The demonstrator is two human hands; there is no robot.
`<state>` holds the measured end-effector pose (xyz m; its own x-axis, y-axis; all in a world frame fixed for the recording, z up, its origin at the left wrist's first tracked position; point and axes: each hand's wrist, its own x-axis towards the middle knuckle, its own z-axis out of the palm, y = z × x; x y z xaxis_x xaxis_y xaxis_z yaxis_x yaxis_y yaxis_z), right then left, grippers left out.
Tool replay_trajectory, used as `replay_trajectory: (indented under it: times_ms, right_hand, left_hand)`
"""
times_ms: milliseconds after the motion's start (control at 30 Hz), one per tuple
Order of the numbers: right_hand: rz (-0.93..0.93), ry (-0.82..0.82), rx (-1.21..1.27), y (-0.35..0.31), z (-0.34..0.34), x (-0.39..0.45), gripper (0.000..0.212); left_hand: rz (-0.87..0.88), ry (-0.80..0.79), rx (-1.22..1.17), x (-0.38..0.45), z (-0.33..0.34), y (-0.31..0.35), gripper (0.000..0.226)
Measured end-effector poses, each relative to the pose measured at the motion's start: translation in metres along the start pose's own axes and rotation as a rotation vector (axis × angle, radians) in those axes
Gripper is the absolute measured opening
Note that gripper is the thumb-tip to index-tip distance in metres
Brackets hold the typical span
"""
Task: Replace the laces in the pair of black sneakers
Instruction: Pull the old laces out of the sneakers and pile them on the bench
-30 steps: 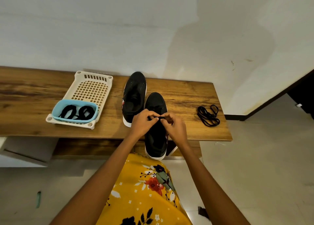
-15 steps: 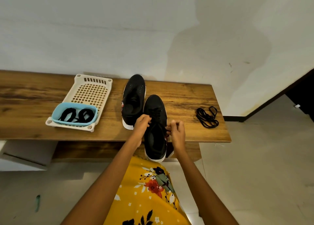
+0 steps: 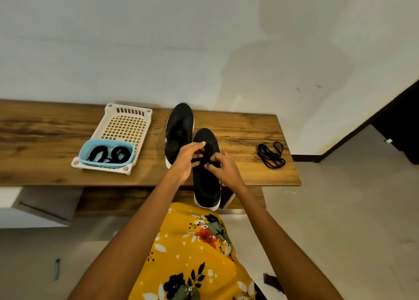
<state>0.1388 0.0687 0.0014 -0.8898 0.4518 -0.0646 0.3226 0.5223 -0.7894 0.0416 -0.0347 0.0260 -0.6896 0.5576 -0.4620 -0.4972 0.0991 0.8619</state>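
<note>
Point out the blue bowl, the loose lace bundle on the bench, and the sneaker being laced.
blue bowl (image 3: 84,153): head view, left rim.
loose lace bundle (image 3: 271,155): head view, middle of coil.
near sneaker (image 3: 207,186): head view, heel opening.

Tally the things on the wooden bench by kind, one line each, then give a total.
Black sneakers: 2, the far sneaker and the near sneaker, which overhangs the bench edge
Cream perforated tray: 1
Blue basket: 1, in the tray
Coiled black laces: 2, in the basket
Loose black lace bundle: 1
Total: 7
</note>
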Motion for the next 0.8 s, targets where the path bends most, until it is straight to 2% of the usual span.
replay_trajectory:
  times_ms: [67,133,267,367,433,533,600,667,800]
  right_hand:
    - [0.085,0.03,0.303,-0.018,-0.012,-0.003,0.02]
    - [0.137,0.041,0.464,-0.04,-0.03,-0.004,0.023]
    - [0.105,-0.013,0.486,-0.079,-0.063,-0.006,0.022]
    - [0.141,0.055,0.568,-0.093,-0.076,-0.009,0.035]
    - [0.21,0.149,0.871,-0.094,-0.08,-0.011,0.037]
    - [0.323,0.437,1.47,-0.083,-0.084,-0.014,0.032]
    - [0.372,0.62,1.62,-0.07,-0.082,-0.018,0.032]
    - [0.42,0.684,1.621,-0.06,-0.073,-0.023,0.028]
    - [0.491,0.645,1.232,-0.052,-0.052,-0.022,0.02]
  left_hand:
    - [-0.005,-0.004,-0.032,-0.006,-0.002,0.008,0.016]
    - [-0.017,-0.008,-0.024,-0.013,0.0,0.014,0.014]
    - [0.029,-0.005,0.052,-0.031,0.013,0.029,0.016]
    - [0.082,0.009,0.109,-0.041,0.021,0.05,0.028]
    - [0.083,0.038,0.017,-0.045,0.023,0.063,0.023]
    - [0.023,0.117,-0.287,-0.049,0.021,0.073,0.028]
    - [-0.012,0.206,-0.451,-0.048,0.017,0.07,0.032]
    - [-0.009,0.283,-0.421,-0.045,0.013,0.061,0.031]
    - [0.094,0.427,-0.039,-0.04,0.006,0.034,0.013]
